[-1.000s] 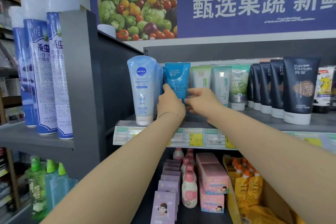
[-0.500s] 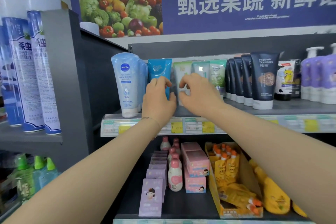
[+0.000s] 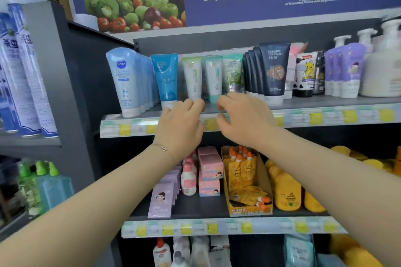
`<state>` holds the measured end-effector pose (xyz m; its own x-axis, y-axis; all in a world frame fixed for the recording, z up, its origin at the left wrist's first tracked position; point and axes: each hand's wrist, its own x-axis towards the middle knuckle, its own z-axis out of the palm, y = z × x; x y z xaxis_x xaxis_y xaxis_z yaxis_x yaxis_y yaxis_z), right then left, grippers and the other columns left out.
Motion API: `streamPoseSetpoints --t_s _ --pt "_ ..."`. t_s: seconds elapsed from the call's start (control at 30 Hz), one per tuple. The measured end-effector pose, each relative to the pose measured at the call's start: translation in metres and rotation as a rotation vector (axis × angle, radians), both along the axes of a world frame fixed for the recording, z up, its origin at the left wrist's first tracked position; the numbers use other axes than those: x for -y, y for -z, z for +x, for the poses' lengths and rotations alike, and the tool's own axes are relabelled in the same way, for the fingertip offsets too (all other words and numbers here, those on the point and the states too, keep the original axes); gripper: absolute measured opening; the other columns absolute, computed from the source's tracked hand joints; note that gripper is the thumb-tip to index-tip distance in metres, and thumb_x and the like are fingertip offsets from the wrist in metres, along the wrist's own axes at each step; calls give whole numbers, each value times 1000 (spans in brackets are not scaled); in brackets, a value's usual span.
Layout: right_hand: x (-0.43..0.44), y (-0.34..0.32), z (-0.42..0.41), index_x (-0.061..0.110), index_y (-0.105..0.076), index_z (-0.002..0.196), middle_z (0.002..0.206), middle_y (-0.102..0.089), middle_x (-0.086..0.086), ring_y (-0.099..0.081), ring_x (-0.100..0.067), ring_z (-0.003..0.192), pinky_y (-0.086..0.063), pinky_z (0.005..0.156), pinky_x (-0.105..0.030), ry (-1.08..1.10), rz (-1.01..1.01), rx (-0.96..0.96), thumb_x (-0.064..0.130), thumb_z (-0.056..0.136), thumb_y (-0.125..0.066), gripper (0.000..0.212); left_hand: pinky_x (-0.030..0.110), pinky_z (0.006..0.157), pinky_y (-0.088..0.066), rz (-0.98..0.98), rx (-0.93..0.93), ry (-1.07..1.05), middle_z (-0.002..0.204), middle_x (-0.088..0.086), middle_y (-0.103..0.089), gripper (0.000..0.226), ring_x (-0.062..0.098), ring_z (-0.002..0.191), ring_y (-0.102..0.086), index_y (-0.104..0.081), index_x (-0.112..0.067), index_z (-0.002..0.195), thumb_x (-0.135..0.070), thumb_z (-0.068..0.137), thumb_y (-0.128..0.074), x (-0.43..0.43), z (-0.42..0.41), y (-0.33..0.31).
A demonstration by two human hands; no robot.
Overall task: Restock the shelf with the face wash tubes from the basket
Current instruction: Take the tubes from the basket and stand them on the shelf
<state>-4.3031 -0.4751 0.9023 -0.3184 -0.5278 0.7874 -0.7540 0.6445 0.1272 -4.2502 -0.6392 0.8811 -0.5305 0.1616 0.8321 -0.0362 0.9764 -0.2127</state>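
Face wash tubes (image 3: 193, 76) behind raised left hand (image 3: 180, 128), right hand (image 3: 245, 119); grips loosely curled, seemingly empty.

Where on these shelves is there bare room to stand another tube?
Top shelf: a bare grey strip along its front edge, right of the dark tubes, before the purple bottles. Middle shelf: bare patch in front of the pink boxes, between the purple cards and the pouch carton. Crowded: the tube row from the Nivea tubes to the dark ones.
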Motion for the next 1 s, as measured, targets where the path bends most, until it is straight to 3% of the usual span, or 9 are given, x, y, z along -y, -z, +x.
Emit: streamPoseSetpoints --t_s 0.2,0.33,0.57,0.77,0.9,1.0 --pt "-55 30 5 17 -58 106 96 -57 -1 -55 -23 89 -43 65 -34 -71 55 62 31 92 -47 23 34 71 -33 103 216 -47 103 -2 -55 26 24 96 -53 -49 -20 114 -25 89 -51 -57 10 32" --pt "-94 55 6 20 -56 107 97 -55 4 -55 -19 87 -46 65 -33 -123 78 117 33 92 -45 22 39 78 -43 152 312 -64 106 -4 -54 27 22 97 -53 -46 -24 115 -31 89 -51 -96 11 59" --pt "-145 101 5 22 -54 109 97 -52 5 -56 -19 89 -37 59 -30 -136 188 165 35 94 -43 23 34 64 -40 185 449 -47 97 -4 -55 24 25 89 -56 -49 -21 107 -27 84 -54 -153 14 103" --pt "-164 143 7 21 -54 105 86 -43 8 -51 -19 79 -22 47 -28 -156 288 298 35 94 -44 20 30 65 -39 222 619 -24 106 -4 -59 28 23 94 -59 -48 -23 113 -29 86 -55 -175 15 146" --pt "-169 175 8 23 -56 107 97 -56 3 -54 -21 82 -36 57 -31 -166 344 419 38 94 -43 23 30 64 -39 258 756 -44 104 -5 -62 21 24 95 -61 -47 -27 107 -31 86 -51 -177 13 183" --pt "-171 208 9 23 -56 102 98 -58 1 -58 -24 87 -38 59 -32 -148 374 504 38 94 -44 21 32 64 -44 259 880 -46 103 -3 -63 19 25 94 -62 -48 -25 105 -32 87 -49 -178 14 214"
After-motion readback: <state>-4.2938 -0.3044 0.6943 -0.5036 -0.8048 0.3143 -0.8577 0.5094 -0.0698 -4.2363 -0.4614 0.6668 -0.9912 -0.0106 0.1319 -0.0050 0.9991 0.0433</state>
